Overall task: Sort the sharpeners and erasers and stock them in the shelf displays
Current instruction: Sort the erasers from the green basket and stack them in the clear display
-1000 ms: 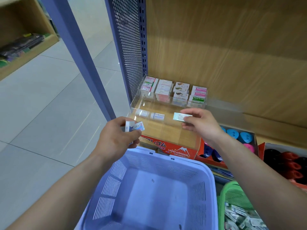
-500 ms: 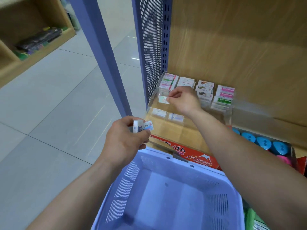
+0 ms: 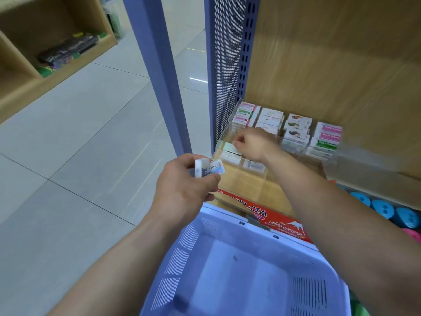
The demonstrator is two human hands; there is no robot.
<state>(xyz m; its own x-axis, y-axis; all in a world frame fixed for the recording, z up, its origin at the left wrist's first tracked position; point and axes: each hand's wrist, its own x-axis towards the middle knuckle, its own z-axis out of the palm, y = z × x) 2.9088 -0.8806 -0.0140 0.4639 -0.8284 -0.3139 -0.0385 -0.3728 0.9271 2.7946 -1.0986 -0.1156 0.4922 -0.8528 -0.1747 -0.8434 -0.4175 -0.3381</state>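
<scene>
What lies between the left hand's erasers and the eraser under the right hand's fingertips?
Head view: between the held erasers and the rear eraser lies one white eraser, flat in the clear display's leftmost column.

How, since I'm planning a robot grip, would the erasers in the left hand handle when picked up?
The erasers look small and blocky, so probably stiff and light; the left hand pinches them. Flat faces suggest they won't roll. Glossy wrappers may be slippery.

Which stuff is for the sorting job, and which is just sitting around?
For the job: left hand holding erasers; right hand pinching an eraser in the clear display; stacked erasers; blue basket.
Just lying about: dark packets on far shelf.
</scene>
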